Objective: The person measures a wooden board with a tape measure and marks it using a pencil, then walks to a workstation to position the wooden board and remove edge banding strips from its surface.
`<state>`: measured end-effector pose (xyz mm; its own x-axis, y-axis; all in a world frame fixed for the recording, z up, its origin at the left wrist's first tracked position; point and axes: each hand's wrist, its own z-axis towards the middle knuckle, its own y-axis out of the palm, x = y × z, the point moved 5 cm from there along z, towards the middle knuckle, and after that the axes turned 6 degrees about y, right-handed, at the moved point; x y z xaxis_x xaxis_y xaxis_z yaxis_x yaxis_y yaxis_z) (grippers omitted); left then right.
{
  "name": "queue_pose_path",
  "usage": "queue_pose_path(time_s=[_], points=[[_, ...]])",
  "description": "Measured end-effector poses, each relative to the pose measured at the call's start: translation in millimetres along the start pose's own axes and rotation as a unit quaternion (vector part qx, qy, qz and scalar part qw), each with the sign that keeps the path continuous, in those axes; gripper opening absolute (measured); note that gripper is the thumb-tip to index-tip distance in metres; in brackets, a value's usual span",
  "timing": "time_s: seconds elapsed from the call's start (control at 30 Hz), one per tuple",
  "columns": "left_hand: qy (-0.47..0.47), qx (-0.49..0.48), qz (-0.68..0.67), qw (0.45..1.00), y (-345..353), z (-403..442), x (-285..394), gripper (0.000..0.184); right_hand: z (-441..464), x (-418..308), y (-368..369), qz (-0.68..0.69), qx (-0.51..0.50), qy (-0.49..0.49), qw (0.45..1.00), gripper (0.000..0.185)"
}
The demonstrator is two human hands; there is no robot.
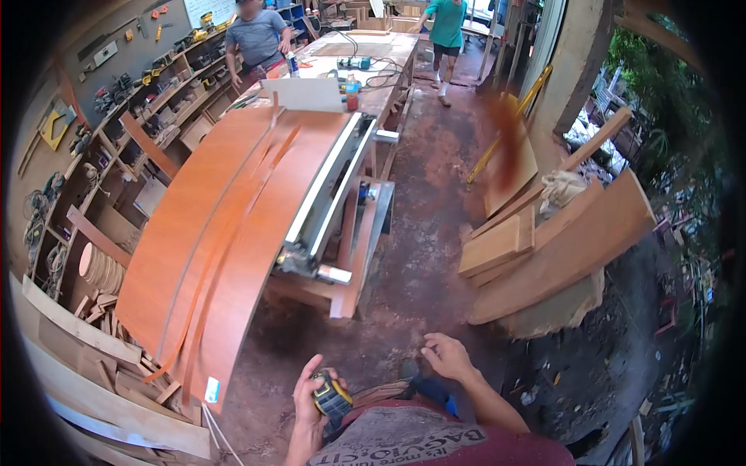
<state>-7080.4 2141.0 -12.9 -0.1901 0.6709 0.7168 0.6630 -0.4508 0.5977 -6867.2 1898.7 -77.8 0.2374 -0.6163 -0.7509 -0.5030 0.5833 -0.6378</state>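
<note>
My left hand (pixel 308 398) is wrapped around a yellow and black tape measure (pixel 333 401) close to my body, the thumb raised beside it. To the right, in front of my shirt, my right hand (pixel 449 358) hangs with loosely bent fingers apart and nothing visible in them. Ahead on the left lies a large orange-brown sheet (pixel 241 272), curving down at its near end, with narrow strips (pixel 203 299) of the same colour on top. A white label (pixel 212 389) marks its near corner.
A table saw's metal rail (pixel 325 186) runs along the sheet's right edge. Boards (pixel 563 252) lean at the right. Tool shelves (pixel 167 93) line the left wall. One person (pixel 256 39) stands by the long workbench (pixel 381 50); another (pixel 447 35) is in the far aisle.
</note>
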Motion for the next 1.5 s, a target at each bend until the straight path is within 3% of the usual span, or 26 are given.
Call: queue_pose_path(time_s=[0.07, 0.13, 0.27, 0.4, 0.57, 0.77, 0.93, 0.97, 1.1, 1.13, 1.17, 1.2, 1.23, 1.33, 1.37, 1.47, 1.5], points=[[-0.029, -0.029, -0.008, 0.999, 57.0, 35.5, -22.3, 0.069, 25.7, 12.5, -58.2, 0.031, 0.030, 0.037, 0.998, 0.037], [-0.060, -0.043, 0.015, 0.997, 101.8, 65.2, -37.9, 0.065, 61.5, 28.7, -96.8, 0.073, 0.060, 0.013, 0.995, 0.043], [-0.117, -0.096, 0.032, 0.988, 166.7, 131.9, -68.9, 0.070, 162.5, 38.9, -144.1, 0.139, 0.101, -0.024, 0.985, 0.051], [-0.159, -0.139, 0.037, 0.977, 220.3, 211.1, -90.0, 0.063, 300.3, 26.1, -176.7, 0.225, 0.117, -0.067, 0.965, 0.057], [-0.155, -0.173, 0.042, 0.972, 275.2, 353.4, -106.9, 0.065, 503.0, -31.5, -220.9, 0.237, 0.126, -0.095, 0.959, 0.064], [-0.063, -0.128, 0.089, 0.986, 325.0, 445.0, -50.5, 0.064, 731.7, -112.0, -212.9, 0.164, 0.123, -0.135, 0.969, 0.091], [0.094, -0.007, 0.131, 0.987, 332.2, 455.6, -33.3, 0.065, 885.0, -180.3, -155.8, 0.110, 0.088, -0.216, 0.966, 0.108], [0.127, 0.042, 0.122, 0.983, 336.3, 456.7, -33.2, 0.065, 913.4, -187.5, -139.5, 0.065, 0.087, -0.236, 0.966, 0.102], [0.222, 0.216, 0.055, 0.949, 364.4, 473.4, -42.2, 0.068, 952.4, -225.2, -125.7, 0.158, -0.080, -0.214, 0.961, 0.091], [0.254, 0.259, 0.046, 0.931, 369.0, 482.2, -48.8, 0.068, 980.4, -209.8, -102.1, 0.103, 0.044, -0.263, 0.958, 0.088], [0.271, 0.287, 0.040, 0.918, 375.4, 493.6, -59.0, 0.067, 972.6, -218.6, -115.5, 0.103, -0.003, -0.212, 0.972, 0.080], [0.289, 0.320, 0.035, 0.902, 383.3, 507.1, -65.0, 0.068, 987.2, -212.6, -106.0, 0.107, 0.020, -0.261, 0.959, 0.079], [0.294, 0.327, 0.014, 0.898, 395.5, 528.7, -68.0, 0.067, 1003.2, -207.3, -97.7, 0.113, 0.040, -0.307, 0.944, 0.079], [0.289, 0.352, -0.040, 0.890, 437.7, 575.2, -78.5, 0.064, 1037.0, -197.7, -90.9, 0.105, -0.143, -0.255, 0.951, 0.074], [0.283, 0.353, -0.054, 0.890, 450.4, 590.4, -78.5, 0.063, 1046.8, -195.2, -94.6, 0.070, -0.102, -0.291, 0.949, 0.071], [0.276, 0.368, -0.076, 0.885, 467.8, 621.6, -81.6, 0.061, 1066.6, -206.2, -161.2, 0.224, -0.155, -0.266, 0.925, 0.062], [0.273, 0.374, -0.081, 0.883, 470.8, 628.2, -87.8, 0.060, 1090.3, -210.3, -183.9, 0.181, -0.126, -0.255, 0.941, 0.059]])
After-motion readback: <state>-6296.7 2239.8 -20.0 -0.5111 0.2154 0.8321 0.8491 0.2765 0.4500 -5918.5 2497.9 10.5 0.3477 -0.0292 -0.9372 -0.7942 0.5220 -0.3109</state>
